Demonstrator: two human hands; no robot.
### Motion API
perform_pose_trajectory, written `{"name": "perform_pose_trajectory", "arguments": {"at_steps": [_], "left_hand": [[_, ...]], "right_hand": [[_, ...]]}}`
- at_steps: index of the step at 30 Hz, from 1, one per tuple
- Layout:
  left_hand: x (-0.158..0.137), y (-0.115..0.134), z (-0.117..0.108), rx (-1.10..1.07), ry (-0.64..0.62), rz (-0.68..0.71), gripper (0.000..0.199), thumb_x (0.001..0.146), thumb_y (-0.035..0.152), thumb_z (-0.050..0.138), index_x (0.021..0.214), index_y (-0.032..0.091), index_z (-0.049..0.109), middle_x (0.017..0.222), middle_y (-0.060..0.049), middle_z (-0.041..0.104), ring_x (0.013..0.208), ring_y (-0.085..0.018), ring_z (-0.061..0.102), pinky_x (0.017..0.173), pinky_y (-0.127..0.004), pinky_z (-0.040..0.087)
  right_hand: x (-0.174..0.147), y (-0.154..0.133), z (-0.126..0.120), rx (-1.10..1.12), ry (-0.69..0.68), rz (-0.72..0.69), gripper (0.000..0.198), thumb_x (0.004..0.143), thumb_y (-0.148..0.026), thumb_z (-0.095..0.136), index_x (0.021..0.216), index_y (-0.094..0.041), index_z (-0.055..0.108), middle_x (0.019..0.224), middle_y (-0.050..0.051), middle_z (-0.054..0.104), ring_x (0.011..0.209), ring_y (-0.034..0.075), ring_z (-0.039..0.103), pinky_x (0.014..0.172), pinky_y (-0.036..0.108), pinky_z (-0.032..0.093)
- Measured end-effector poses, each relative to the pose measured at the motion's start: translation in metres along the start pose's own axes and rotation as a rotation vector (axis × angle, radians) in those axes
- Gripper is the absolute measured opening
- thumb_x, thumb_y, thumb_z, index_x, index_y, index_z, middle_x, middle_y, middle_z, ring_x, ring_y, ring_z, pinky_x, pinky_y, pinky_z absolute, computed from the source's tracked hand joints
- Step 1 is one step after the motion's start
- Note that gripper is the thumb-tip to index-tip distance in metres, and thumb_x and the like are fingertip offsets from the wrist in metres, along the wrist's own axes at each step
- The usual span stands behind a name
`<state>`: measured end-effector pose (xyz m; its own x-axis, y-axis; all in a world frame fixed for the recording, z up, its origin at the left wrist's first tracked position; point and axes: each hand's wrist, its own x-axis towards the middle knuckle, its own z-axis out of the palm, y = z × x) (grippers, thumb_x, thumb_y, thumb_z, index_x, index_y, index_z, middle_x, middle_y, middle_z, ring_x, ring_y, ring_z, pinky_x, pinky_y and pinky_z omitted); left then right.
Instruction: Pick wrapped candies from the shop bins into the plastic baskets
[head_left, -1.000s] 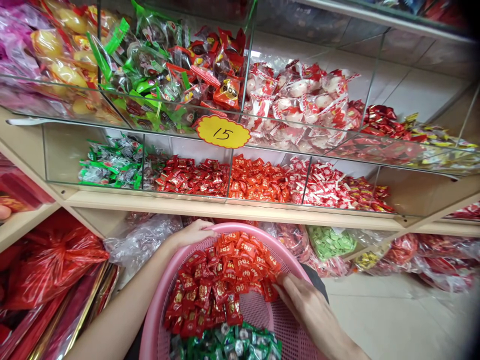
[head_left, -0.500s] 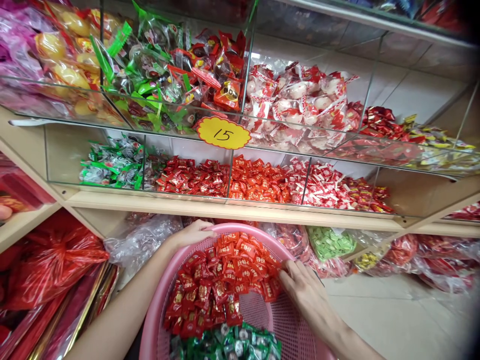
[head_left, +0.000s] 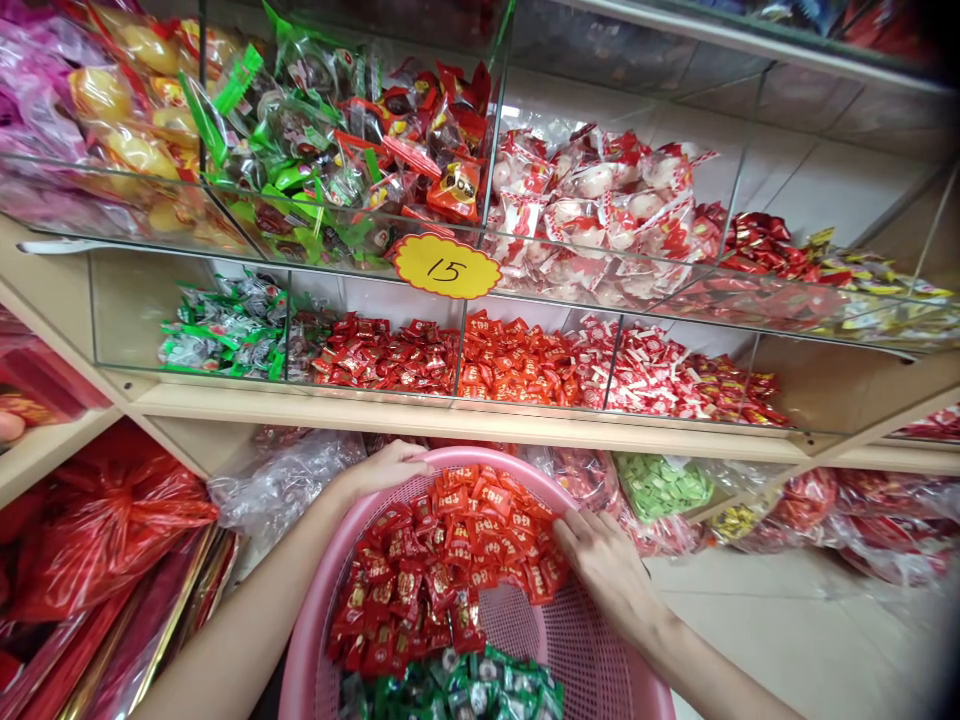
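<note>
**Head view: a loaded basket whose sorted sweets could easily mix**

The pink, round, perforated plastic basket (head_left: pixel 307 610) sits low before you, below the shelving; what supports its underside is hidden. Inside, glossy orange-red wrapped sweets (head_left: pixel 487 510) fill the far side, deep-red wrapped sweets (head_left: pixel 405 590) the left, and shiny green wrapped sweets (head_left: pixel 465 690) the near side. Right of the middle, the floor of the basket is bare. If you tip the basket that way, the piles could slide into the gap and mix.

Your left hand (head_left: pixel 390 468) grasps the far-left rim; your right hand (head_left: pixel 607 560) appears to clasp the right rim, though its fingers are partly hidden. Your hold is set towards the far and right sides, so raising the basket could make its near edge drop and spill green sweets towards you.

Beyond, the far rim is near the pale wooden shelf ledge (head_left: pixel 465 415); whether they touch, you cannot tell from here. A careless lift could knock the rim or pinch your left fingers. Beside your left forearm, crumpled clear plastic bags (head_left: pixel 289 485) could catch on it. Anything spilled rightward could scatter over the pale tiled floor (head_left: pixel 765 620).
</note>
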<state>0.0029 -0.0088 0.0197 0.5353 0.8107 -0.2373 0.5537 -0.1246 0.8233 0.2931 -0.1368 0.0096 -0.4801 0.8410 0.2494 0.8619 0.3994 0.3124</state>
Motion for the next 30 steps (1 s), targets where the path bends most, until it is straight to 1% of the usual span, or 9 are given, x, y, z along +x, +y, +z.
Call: {"name": "perform_pose_trajectory", "arguments": {"at_steps": [4, 8, 13, 17, 22, 25, 28, 30], "left_hand": [[0.001, -0.001, 0.0, 0.002, -0.007, 0.014, 0.028, 0.07, 0.041, 0.049, 0.067, 0.014, 0.052, 0.061, 0.003, 0.04, 0.061, -0.01, 0.036, 0.057, -0.02, 0.027], [0.001, -0.002, 0.001, -0.006, 0.005, 0.004, 0.029, 0.069, 0.042, 0.05, 0.067, 0.014, 0.053, 0.061, 0.003, 0.041, 0.061, -0.01, 0.036, 0.056, -0.02, 0.027], [0.003, -0.008, 0.0, -0.009, 0.003, 0.015, 0.028, 0.07, 0.04, 0.05, 0.069, 0.013, 0.056, 0.063, 0.003, 0.044, 0.061, -0.01, 0.037, 0.058, -0.02, 0.028], [0.006, -0.013, 0.001, -0.023, -0.017, 0.044, 0.029, 0.072, 0.037, 0.048, 0.076, 0.011, 0.061, 0.065, 0.002, 0.046, 0.063, -0.01, 0.039, 0.058, -0.02, 0.029], [0.008, -0.014, 0.001, -0.023, -0.009, 0.049, 0.03, 0.072, 0.036, 0.049, 0.078, 0.01, 0.062, 0.065, 0.002, 0.046, 0.063, -0.01, 0.039, 0.058, -0.019, 0.028], [0.008, -0.014, 0.001, -0.026, -0.014, 0.042, 0.03, 0.072, 0.036, 0.049, 0.079, 0.01, 0.062, 0.064, 0.003, 0.044, 0.062, -0.01, 0.037, 0.057, -0.019, 0.027], [0.008, -0.014, 0.001, -0.023, -0.024, 0.043, 0.03, 0.073, 0.037, 0.049, 0.078, 0.011, 0.061, 0.063, 0.003, 0.044, 0.061, -0.01, 0.037, 0.057, -0.02, 0.027], [0.008, -0.014, 0.001, -0.017, -0.019, 0.039, 0.029, 0.072, 0.038, 0.05, 0.075, 0.011, 0.06, 0.063, 0.003, 0.044, 0.062, -0.01, 0.038, 0.057, -0.019, 0.028]], "right_hand": [[-0.003, -0.003, 0.005, -0.063, -0.023, 0.007, 0.021, 0.08, 0.0, 0.039, 0.076, -0.019, 0.046, 0.069, 0.003, 0.054, 0.065, 0.018, 0.05, 0.062, 0.031, 0.03], [-0.005, -0.006, 0.007, -0.078, -0.003, 0.013, 0.022, 0.078, 0.002, 0.04, 0.08, -0.019, 0.046, 0.068, 0.003, 0.055, 0.065, 0.019, 0.051, 0.062, 0.032, 0.03], [-0.002, -0.007, 0.008, -0.069, 0.001, 0.0, 0.022, 0.077, 0.002, 0.041, 0.08, -0.02, 0.046, 0.068, 0.002, 0.055, 0.064, 0.019, 0.05, 0.061, 0.033, 0.03], [-0.003, -0.008, 0.011, -0.074, 0.008, -0.009, 0.022, 0.078, 0.001, 0.041, 0.079, -0.02, 0.047, 0.067, 0.002, 0.054, 0.063, 0.018, 0.05, 0.06, 0.032, 0.03], [-0.01, -0.011, 0.012, -0.089, 0.008, 0.003, 0.016, 0.081, -0.005, 0.044, 0.076, -0.02, 0.047, 0.067, 0.003, 0.055, 0.063, 0.018, 0.05, 0.06, 0.032, 0.031], [-0.013, -0.013, 0.005, -0.075, 0.009, 0.008, 0.012, 0.084, -0.016, 0.047, 0.073, -0.02, 0.047, 0.067, 0.003, 0.055, 0.062, 0.018, 0.051, 0.059, 0.032, 0.03], [-0.008, -0.01, -0.013, -0.011, 0.068, 0.01, 0.021, 0.087, -0.032, 0.044, 0.07, -0.02, 0.047, 0.064, 0.002, 0.054, 0.06, 0.017, 0.051, 0.06, 0.031, 0.031], [0.003, -0.002, -0.031, 0.063, 0.105, 0.03, 0.027, 0.089, -0.037, 0.04, 0.07, -0.019, 0.048, 0.064, 0.002, 0.053, 0.059, 0.015, 0.05, 0.061, 0.029, 0.031]]}}
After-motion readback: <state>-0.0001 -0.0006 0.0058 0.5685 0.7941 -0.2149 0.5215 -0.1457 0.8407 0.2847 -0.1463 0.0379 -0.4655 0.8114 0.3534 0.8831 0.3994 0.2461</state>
